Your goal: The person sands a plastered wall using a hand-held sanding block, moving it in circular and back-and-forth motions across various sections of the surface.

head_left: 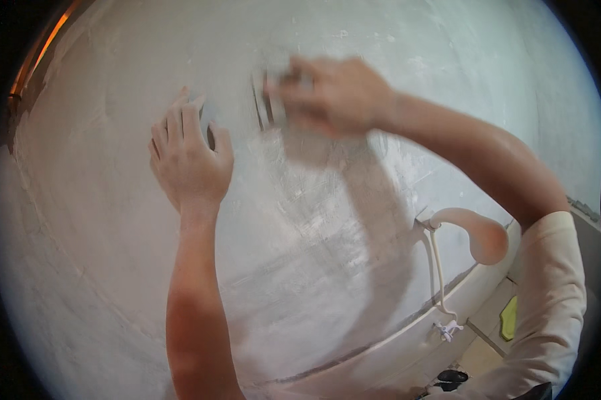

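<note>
A pale, rough plaster wall (114, 267) fills nearly everything in front of me, streaked and patchy. Low to my right a shower head (477, 233) hangs with its hose (437, 280) and tap (447, 329); beige floor tiles (480, 350) show below.

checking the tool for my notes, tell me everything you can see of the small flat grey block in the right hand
The small flat grey block is blurred, so detail is scarce. It looks like a thin rectangular pad, pale grey, close in colour to the grey-white plastered wall behind it. The right hand grips it from the right, fingers curled over its top edge, and appears to press its face flat against the wall. Its left edge shows as a darker upright line. Its material cannot be told.
</note>
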Tool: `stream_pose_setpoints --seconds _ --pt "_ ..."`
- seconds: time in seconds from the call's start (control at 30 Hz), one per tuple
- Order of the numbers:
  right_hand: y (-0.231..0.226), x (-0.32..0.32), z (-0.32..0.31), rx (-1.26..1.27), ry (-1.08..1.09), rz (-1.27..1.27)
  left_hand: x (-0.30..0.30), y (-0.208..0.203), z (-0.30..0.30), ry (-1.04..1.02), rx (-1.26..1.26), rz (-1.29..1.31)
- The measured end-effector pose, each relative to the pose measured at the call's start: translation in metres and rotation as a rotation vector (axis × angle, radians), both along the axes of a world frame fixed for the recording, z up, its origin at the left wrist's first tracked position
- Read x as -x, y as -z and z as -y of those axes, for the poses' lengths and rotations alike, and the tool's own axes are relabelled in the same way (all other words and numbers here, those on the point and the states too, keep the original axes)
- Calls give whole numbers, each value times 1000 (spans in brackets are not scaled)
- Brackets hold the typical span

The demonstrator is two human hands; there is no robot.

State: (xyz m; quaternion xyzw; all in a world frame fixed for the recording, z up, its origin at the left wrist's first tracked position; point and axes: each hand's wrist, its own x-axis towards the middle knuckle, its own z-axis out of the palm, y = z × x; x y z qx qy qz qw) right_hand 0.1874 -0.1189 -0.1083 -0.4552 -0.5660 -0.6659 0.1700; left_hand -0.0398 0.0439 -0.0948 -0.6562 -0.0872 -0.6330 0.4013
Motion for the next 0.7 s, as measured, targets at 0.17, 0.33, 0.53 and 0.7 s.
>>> stream_pose_setpoints --seconds 0.17,0.33,0.53,0.7 --pt "-86 9 22 -75 98 -456 -18 5 -6 46 104 -18" --pt "-75 56 13 440 -480 -562 33 -11 14 249 196 -77" --pt "-31 82 51 1003 -660 -1054 72 -15 57 572 666 -344" --pt "-10 80 48 1122 -971 -1280 76 -12 93 600 763 -575"
